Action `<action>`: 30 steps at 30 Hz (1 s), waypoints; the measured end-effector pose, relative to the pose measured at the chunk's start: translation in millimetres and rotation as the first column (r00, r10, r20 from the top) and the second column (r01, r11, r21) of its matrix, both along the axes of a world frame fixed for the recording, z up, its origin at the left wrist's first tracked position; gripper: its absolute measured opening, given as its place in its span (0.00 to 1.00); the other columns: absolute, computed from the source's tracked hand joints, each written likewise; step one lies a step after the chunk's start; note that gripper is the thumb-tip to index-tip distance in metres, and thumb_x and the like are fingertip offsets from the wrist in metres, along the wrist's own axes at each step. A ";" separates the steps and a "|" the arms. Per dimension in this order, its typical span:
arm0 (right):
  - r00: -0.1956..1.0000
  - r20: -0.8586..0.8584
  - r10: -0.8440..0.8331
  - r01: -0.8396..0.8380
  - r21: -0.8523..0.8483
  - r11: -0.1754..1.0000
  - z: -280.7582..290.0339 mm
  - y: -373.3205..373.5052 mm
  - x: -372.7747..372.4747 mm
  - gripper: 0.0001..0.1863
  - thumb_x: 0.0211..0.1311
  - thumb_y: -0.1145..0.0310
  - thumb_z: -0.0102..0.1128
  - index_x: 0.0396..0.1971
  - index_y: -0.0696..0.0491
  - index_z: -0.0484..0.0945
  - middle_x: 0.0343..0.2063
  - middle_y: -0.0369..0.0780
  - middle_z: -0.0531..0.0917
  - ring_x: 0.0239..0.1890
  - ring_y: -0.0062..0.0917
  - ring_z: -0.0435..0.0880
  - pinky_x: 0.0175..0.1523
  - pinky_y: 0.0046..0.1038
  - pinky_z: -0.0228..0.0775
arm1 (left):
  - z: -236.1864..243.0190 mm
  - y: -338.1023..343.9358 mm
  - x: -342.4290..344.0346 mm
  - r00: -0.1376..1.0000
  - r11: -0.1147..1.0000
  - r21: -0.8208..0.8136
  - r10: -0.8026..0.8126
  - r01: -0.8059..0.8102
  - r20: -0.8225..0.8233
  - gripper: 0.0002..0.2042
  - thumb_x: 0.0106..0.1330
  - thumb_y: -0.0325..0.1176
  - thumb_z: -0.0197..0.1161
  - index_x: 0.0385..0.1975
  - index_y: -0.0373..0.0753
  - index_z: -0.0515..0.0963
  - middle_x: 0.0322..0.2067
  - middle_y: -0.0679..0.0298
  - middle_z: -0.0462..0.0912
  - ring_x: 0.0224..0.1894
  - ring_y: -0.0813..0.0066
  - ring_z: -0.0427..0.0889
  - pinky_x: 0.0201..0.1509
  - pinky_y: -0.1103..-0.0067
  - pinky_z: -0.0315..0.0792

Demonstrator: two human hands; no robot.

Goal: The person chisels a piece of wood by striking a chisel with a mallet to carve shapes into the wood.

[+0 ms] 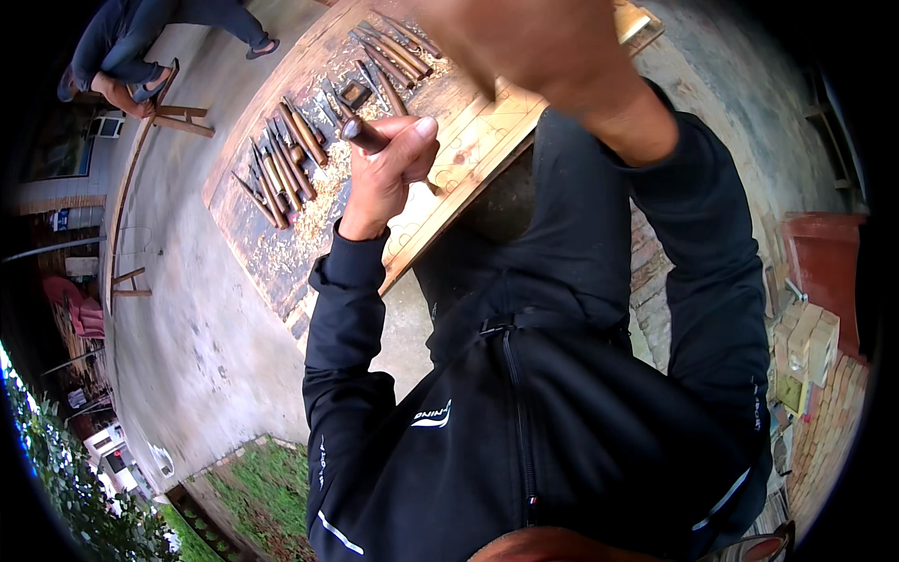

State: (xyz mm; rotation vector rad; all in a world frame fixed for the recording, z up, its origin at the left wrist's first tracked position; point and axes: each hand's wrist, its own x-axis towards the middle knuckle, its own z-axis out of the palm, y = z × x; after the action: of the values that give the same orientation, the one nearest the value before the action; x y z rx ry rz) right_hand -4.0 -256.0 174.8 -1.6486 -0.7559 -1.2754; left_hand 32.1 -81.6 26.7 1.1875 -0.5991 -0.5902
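My left hand (389,173) is wrapped round the wooden handle (363,137) of a carving chisel, thumb pressed along its side. The handle's butt points up, while the blade end is hidden by the hand. Beneath lies a pale wooden board (482,140) with round outlines drawn on it, along the table's near edge. My right hand (534,47) is raised high above the board, large and smeared by motion. The top edge cuts it off, so its fingers cannot be read. Several wood-handled chisels (285,169) lie beside the left hand, with more chisels (393,51) farther back.
Curled wood shavings (321,208) are scattered over the worn table (234,197). A small dark square block (354,93) sits among the tools. At far left, another person (131,47) is by a long wooden bench (178,124). Stacked bricks (810,342) and a red container (824,272) stand at right.
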 end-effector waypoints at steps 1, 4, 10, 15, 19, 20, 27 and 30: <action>0.998 0.006 -0.056 0.056 -0.143 0.988 -11.8 0.8 -0.6 0.12 0.52 0.70 0.64 0.36 0.58 0.80 0.24 0.39 0.80 0.24 0.33 0.83 0.30 0.31 0.73 | 0.1 3.0 -2.8 1.000 1.000 0.001 0.017 -0.017 -0.002 0.21 0.74 0.33 0.62 0.15 0.39 0.67 0.14 0.74 0.60 0.17 0.84 0.55 0.22 0.79 0.47; 0.902 0.331 -0.278 0.414 -0.477 0.775 -34.0 -11.4 19.6 0.12 0.50 0.67 0.64 0.35 0.53 0.78 0.28 0.39 0.81 0.27 0.34 0.84 0.31 0.33 0.75 | -0.2 -2.1 0.7 0.999 0.998 -0.060 0.021 -0.019 0.039 0.20 0.74 0.32 0.60 0.16 0.39 0.66 0.14 0.74 0.59 0.17 0.84 0.55 0.22 0.79 0.47; 0.918 0.150 -0.368 0.390 -0.509 0.767 -18.2 -18.8 0.2 0.10 0.56 0.70 0.64 0.37 0.56 0.77 0.24 0.43 0.81 0.27 0.39 0.86 0.29 0.37 0.76 | -1.6 -3.1 -10.5 0.991 0.980 -0.143 0.137 -0.136 -0.007 0.22 0.76 0.32 0.59 0.16 0.39 0.65 0.13 0.74 0.58 0.15 0.84 0.53 0.20 0.80 0.46; 0.936 0.166 -0.310 0.351 -0.438 0.827 -12.2 -12.2 0.7 0.14 0.52 0.72 0.67 0.39 0.59 0.78 0.24 0.45 0.82 0.28 0.42 0.87 0.31 0.39 0.77 | 1.7 -9.7 -1.2 0.954 0.941 -0.162 0.282 -0.296 -0.105 0.21 0.76 0.32 0.59 0.16 0.40 0.65 0.12 0.73 0.59 0.12 0.85 0.54 0.17 0.81 0.45; 0.983 0.123 -0.136 0.156 -0.175 0.972 1.2 -4.4 12.3 0.15 0.49 0.74 0.71 0.37 0.59 0.78 0.26 0.46 0.84 0.29 0.43 0.87 0.34 0.40 0.80 | 2.0 -11.7 -5.1 0.928 0.906 -0.198 0.362 -0.373 -0.092 0.21 0.75 0.33 0.59 0.16 0.42 0.64 0.12 0.73 0.59 0.12 0.85 0.53 0.17 0.81 0.44; 0.988 0.113 -0.105 0.119 -0.126 0.985 1.5 -1.3 13.9 0.15 0.48 0.74 0.71 0.36 0.60 0.78 0.26 0.46 0.84 0.30 0.43 0.88 0.34 0.40 0.80 | 1.6 -10.4 -6.2 0.918 0.895 -0.205 0.387 -0.396 -0.080 0.21 0.75 0.33 0.59 0.16 0.42 0.64 0.12 0.73 0.58 0.12 0.85 0.52 0.17 0.81 0.43; 0.959 0.143 -0.245 0.283 -0.554 0.783 -38.0 1.2 11.3 0.08 0.51 0.72 0.65 0.30 0.57 0.78 0.26 0.42 0.82 0.31 0.36 0.87 0.36 0.37 0.79 | -6.2 -6.6 -16.1 0.904 0.862 -0.273 0.416 -0.428 -0.103 0.16 0.76 0.30 0.60 0.22 0.41 0.67 0.14 0.73 0.59 0.14 0.85 0.53 0.18 0.82 0.46; 0.948 0.256 -0.190 0.304 -0.548 0.780 -40.4 -0.3 11.4 0.09 0.52 0.66 0.62 0.29 0.55 0.78 0.27 0.40 0.80 0.31 0.33 0.84 0.37 0.35 0.76 | -9.4 -0.6 -17.5 0.970 0.934 -0.262 0.236 -0.244 -0.061 0.14 0.75 0.30 0.59 0.24 0.40 0.68 0.15 0.73 0.59 0.16 0.84 0.55 0.21 0.81 0.47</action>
State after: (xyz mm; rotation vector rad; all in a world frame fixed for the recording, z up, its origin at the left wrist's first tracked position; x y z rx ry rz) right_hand 7.4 -256.3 134.4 -2.1997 -1.1625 -1.4942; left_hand 14.6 -82.1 17.4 0.9758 -0.4832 -0.3053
